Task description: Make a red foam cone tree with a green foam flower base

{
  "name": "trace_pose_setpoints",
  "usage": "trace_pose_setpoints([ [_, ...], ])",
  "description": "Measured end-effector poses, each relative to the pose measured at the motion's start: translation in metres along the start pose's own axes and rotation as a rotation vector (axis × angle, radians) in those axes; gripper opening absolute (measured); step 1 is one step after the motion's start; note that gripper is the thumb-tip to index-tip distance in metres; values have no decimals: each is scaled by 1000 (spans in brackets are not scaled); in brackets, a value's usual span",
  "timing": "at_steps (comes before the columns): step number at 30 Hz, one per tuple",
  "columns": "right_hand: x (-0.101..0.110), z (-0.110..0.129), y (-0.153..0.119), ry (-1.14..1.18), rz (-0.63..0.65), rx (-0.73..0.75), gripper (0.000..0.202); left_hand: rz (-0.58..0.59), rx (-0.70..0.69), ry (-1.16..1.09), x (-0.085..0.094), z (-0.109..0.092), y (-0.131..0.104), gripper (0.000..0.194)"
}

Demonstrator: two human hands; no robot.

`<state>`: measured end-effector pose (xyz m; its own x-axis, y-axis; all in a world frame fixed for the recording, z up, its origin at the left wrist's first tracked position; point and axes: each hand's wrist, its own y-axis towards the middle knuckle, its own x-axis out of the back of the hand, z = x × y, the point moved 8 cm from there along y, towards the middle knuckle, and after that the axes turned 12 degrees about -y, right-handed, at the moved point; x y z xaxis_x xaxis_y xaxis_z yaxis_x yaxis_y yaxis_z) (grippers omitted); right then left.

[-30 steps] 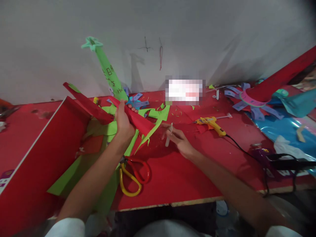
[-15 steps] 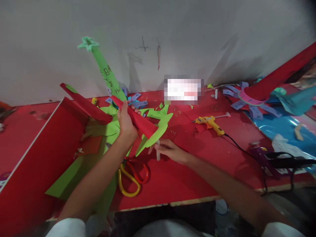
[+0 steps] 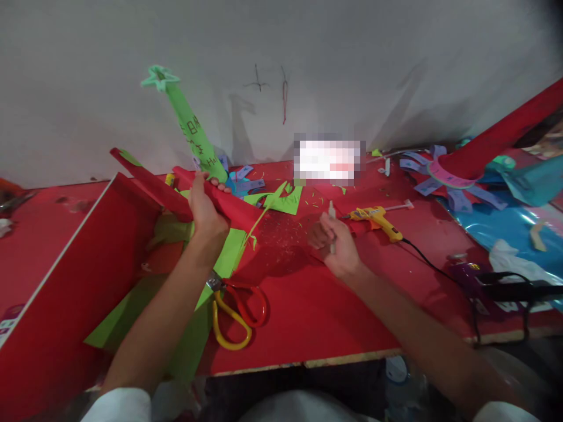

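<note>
My left hand (image 3: 207, 208) is wrapped round a red paper cone (image 3: 240, 212), whose wide end has a green paper piece (image 3: 266, 214) seen nearly edge-on. My right hand (image 3: 336, 240) is closed round a pale, thin stick (image 3: 332, 210), held upright over the table. Right beside that hand, a yellow glue gun (image 3: 380, 223) lies on the red table. Behind my left hand stands a green paper tube (image 3: 191, 126) with a star-shaped top. Scissors (image 3: 233, 316) with red and yellow handles lie below the cone.
A red board (image 3: 83, 258) stands slanted at the left, near green paper sheets (image 3: 127, 310). Another red cone (image 3: 501, 138) with a pink ring is at the right. A cord (image 3: 424, 258) runs from the glue gun past a purple object (image 3: 468, 287).
My right hand has moved away from the cone, up and to the right, with the pale stick. My left hand has shifted left with the cone, and the green piece has turned edge-on.
</note>
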<state>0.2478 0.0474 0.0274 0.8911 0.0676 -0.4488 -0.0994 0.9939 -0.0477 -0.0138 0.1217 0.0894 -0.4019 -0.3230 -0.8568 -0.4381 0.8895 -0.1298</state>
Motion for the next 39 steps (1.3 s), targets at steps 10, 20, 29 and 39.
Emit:
trace_pose_setpoints([
  [10, 12, -16, 4, -207, -72, -20, 46, 79, 2, 4, 0, -24, 19, 26],
  [20, -40, -27, -12, -492, 343, 4, 54, 16, 143, -47, -10, 19, -21, 25],
  [29, -45, -33, -15, -210, 357, -98, 54, 5, 105, -11, 0, 17, -8, 22],
  [39, -17, -19, -3, -192, 149, -77, 42, -28, 65, -23, 0, 6, 1, 24],
])
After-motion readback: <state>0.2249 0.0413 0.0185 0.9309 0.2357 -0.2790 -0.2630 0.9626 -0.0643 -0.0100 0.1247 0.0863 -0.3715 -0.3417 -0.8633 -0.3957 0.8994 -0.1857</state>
